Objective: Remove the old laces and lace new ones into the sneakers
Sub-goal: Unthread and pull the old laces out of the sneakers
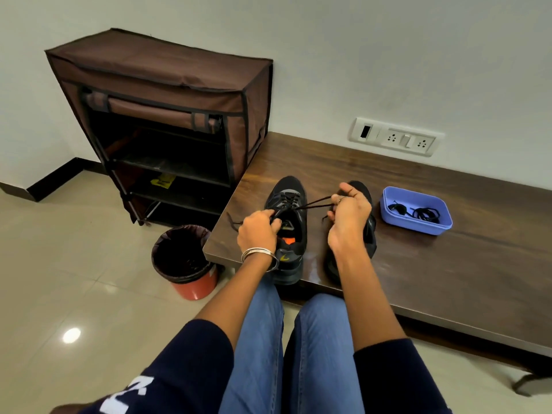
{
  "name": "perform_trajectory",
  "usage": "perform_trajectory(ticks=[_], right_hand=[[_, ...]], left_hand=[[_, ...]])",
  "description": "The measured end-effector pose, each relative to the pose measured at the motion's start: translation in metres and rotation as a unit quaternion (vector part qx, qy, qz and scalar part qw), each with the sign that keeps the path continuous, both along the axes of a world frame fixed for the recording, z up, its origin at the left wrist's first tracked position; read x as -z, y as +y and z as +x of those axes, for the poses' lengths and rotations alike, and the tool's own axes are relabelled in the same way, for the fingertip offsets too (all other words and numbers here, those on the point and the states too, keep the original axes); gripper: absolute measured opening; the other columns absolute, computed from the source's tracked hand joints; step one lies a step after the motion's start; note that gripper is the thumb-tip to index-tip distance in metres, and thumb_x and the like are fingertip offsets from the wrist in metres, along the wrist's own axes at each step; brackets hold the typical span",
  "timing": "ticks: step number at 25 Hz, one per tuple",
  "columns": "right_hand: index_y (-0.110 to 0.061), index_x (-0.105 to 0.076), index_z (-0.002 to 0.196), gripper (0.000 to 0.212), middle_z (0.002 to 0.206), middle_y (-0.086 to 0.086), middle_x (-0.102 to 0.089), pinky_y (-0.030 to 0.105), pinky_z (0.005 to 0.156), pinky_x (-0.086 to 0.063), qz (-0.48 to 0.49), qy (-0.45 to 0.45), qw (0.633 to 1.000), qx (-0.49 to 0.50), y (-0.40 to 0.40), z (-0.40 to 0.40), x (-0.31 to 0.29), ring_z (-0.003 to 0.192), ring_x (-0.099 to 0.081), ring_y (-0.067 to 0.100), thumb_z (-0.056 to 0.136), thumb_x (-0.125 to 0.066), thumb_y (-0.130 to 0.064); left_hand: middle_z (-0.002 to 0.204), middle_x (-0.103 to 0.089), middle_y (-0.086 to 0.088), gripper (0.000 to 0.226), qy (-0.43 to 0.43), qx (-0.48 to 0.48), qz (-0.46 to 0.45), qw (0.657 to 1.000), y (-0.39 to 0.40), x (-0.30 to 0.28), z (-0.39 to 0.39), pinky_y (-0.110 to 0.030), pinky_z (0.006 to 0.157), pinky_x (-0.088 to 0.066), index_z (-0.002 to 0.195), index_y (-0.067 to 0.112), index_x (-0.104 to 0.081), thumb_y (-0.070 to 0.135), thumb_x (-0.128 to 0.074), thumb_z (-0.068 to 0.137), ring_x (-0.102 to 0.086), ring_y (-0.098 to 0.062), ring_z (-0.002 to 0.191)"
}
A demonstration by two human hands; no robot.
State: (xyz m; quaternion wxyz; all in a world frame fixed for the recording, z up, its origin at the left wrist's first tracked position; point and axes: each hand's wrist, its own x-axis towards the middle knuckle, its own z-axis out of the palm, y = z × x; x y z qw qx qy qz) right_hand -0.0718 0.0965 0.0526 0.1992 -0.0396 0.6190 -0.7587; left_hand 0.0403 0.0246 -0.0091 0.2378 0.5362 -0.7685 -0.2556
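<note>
the black lace-up sneaker (288,222) stands on the dark wooden bench (418,252), toe pointing away from the person. the left hand (258,231) pinches the thin black lace (310,203) at the top eyelets; the right hand (348,221) pinches its free end. the lace runs taut rightward from the eyelets, so the right hand is placed to pull.
</note>
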Motion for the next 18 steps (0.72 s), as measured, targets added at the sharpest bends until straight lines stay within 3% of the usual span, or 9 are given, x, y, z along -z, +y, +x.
perform_trajectory(ticks=[2,4,7,9,11,12,13,16,18], right_hand=[[-0.015,-0.063,0.111,0.033,0.089,0.003,-0.059,0.03,0.07,-0.046,0.157,0.047,0.986,0.016,0.003,0.002,0.003,0.078,-0.055,0.016,0.088,-0.044,-0.001],[-0.02,-0.064,0.113,0.032,0.115,0.005,-0.056,0.043,0.094,-0.041,0.318,0.229,0.92,0.016,0.003,0.008,0.005,0.112,-0.047,0.028,0.087,-0.053,-0.007],[-0.022,-0.065,0.115,0.028,0.123,0.004,-0.056,0.048,0.097,-0.035,0.397,0.477,0.77,-0.147,-0.012,0.018,0.004,0.121,-0.04,0.029,0.089,-0.061,-0.014],[-0.02,-0.066,0.111,0.021,0.124,0.005,-0.054,0.05,0.098,-0.034,0.491,0.557,0.63,-0.23,-0.026,0.027,0.011,0.123,-0.04,0.03,0.09,-0.063,-0.021],[-0.016,-0.066,0.104,0.016,0.127,0.007,-0.051,0.051,0.099,-0.034,0.532,0.582,0.565,-0.244,-0.032,0.03,0.027,0.122,-0.041,0.03,0.089,-0.062,-0.019],[-0.014,-0.067,0.102,0.014,0.125,0.007,-0.052,0.048,0.097,-0.037,0.522,0.581,0.575,-0.243,-0.032,0.029,0.032,0.119,-0.045,0.029,0.089,-0.062,-0.018],[-0.013,-0.07,0.097,0.013,0.119,0.006,-0.056,0.043,0.091,-0.042,0.493,0.562,0.619,-0.241,-0.03,0.024,0.035,0.113,-0.051,0.028,0.088,-0.063,-0.018],[-0.012,-0.075,0.077,0.005,0.088,0.004,-0.071,0.03,0.079,-0.05,0.267,0.373,0.866,-0.197,-0.015,0.009,0.027,0.088,-0.066,0.02,0.08,-0.071,-0.01],[-0.01,-0.073,0.073,0.018,0.08,0.006,-0.07,0.028,0.077,-0.052,0.032,0.195,0.975,-0.105,0.001,0.003,0.009,0.08,-0.065,0.016,0.076,-0.068,0.007]], left_hand=[[0.109,-0.068,-0.003,0.027,0.009,0.004,0.008,1.0,0.0,0.003,0.0,-0.04,0.081,-0.052,0.116,0.025,-0.066,0.031,-0.059,0.091,-0.062,-0.031,0.101],[0.112,-0.068,-0.002,0.032,0.015,0.0,0.014,1.0,-0.001,0.005,0.0,-0.04,0.084,-0.052,0.122,0.027,-0.063,0.031,-0.06,0.09,-0.062,-0.029,0.103],[0.113,-0.067,-0.001,0.033,0.013,0.001,0.014,1.0,-0.002,0.008,-0.001,-0.039,0.083,-0.052,0.122,0.028,-0.063,0.031,-0.062,0.089,-0.062,-0.028,0.104],[0.112,-0.068,0.002,0.034,0.024,-0.001,0.016,1.0,-0.004,0.009,0.0,-0.038,0.083,-0.053,0.122,0.03,-0.063,0.031,-0.064,0.088,-0.063,-0.025,0.103],[0.111,-0.068,0.003,0.034,0.03,0.001,0.02,0.999,-0.006,0.01,0.0,-0.037,0.082,-0.053,0.121,0.031,-0.063,0.031,-0.064,0.088,-0.063,-0.023,0.102],[0.111,-0.068,0.003,0.034,0.029,0.003,0.02,0.999,-0.006,0.01,0.0,-0.037,0.082,-0.053,0.121,0.031,-0.063,0.03,-0.064,0.087,-0.063,-0.024,0.102],[0.111,-0.068,0.002,0.034,0.025,0.003,0.02,0.999,-0.006,0.009,0.0,-0.038,0.082,-0.053,0.121,0.031,-0.063,0.03,-0.064,0.087,-0.063,-0.025,0.102],[0.111,-0.069,0.002,0.035,0.032,0.0,0.024,0.999,-0.006,0.01,-0.001,-0.038,0.084,-0.053,0.122,0.032,-0.063,0.031,-0.065,0.086,-0.063,-0.026,0.103],[0.11,-0.069,0.004,0.037,0.043,-0.005,0.032,0.999,-0.008,0.012,-0.001,-0.037,0.085,-0.052,0.123,0.031,-0.062,0.031,-0.066,0.086,-0.063,-0.023,0.104]])
